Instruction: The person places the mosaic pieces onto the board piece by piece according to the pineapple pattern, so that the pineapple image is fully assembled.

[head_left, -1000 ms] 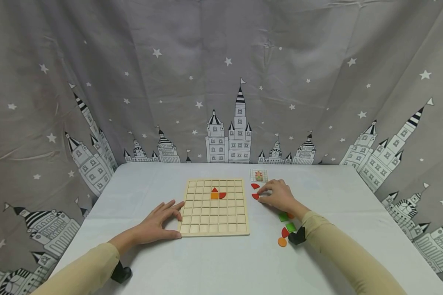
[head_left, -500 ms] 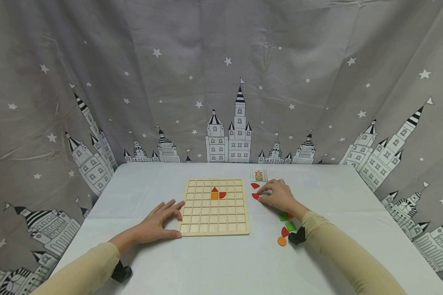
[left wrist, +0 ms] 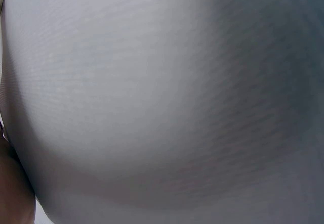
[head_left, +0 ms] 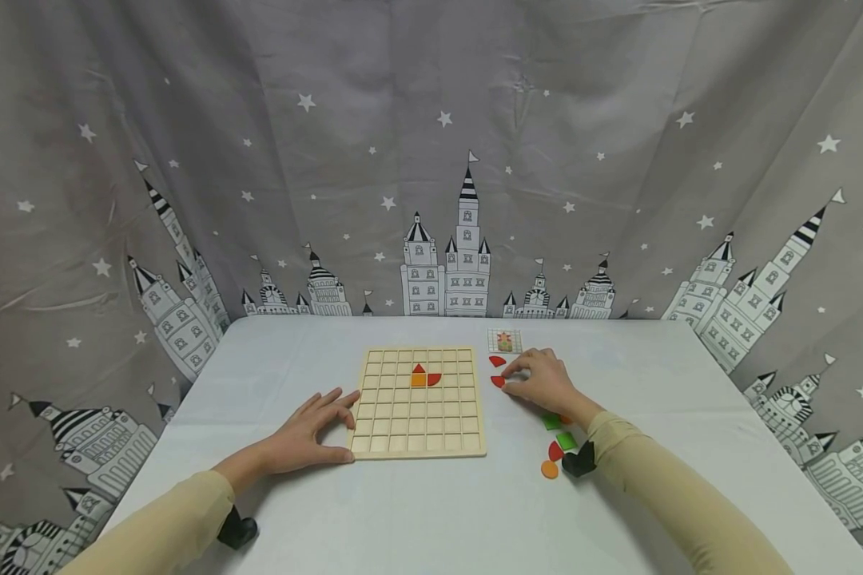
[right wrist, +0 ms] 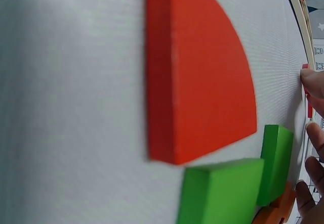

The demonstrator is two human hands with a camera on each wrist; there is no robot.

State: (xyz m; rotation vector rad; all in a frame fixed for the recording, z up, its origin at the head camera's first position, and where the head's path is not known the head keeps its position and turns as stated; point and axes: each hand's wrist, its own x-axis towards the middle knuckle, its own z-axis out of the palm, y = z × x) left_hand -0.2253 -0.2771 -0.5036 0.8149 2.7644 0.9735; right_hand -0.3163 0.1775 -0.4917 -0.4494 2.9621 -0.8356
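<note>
Starting left of the board, reaches in with the left arm from the near side in a tan sleeve, slanting away toward the board. Touches the board's left edge with the spread, relaxed fingers of the left hand, and lays the thumb at its near left corner. From the left wrist view, can make out little beyond a blurred pale surface.

On the board, in its far half, can see a red triangle directly beyond an orange square, and an inset red wedge just right of the square.

Just right of the board, pinches a red wedge between thumb and forefinger of the right hand, with the grip nearly closed; cannot tell whether lifted off the tabletop. Points the bent fingers toward the board, stretching the right arm diagonally from the near right. Beyond the pinched wedge, can see a far red wedge and a picture card. Farther right of the board, under or beside the wrist, can see green squares, a near red wedge and an orange circle.
</note>
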